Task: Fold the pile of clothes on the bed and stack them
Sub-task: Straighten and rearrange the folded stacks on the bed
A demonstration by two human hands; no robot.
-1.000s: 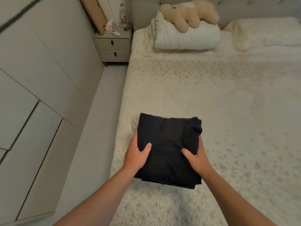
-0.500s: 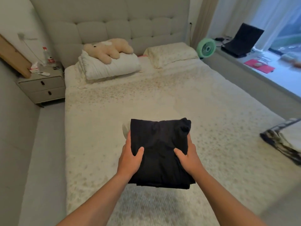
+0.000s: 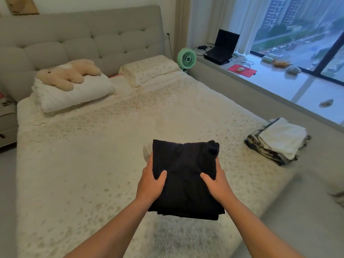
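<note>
Above the bed (image 3: 93,164), folded dark garment (image 3: 184,175) long axis pointing away, left hand (image 3: 150,185), right hand (image 3: 216,185) pinching its sides.

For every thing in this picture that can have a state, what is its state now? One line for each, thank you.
Folded black garment: folded, held up above the bed with a white piece under it.
Left hand: grips the garment's left edge.
Right hand: grips its right edge.
Stack of folded clothes: folded, resting at the bed's right edge.
Black laptop: lid open, screen dark.
Green round fan: upright; running or not, unclear.
</note>
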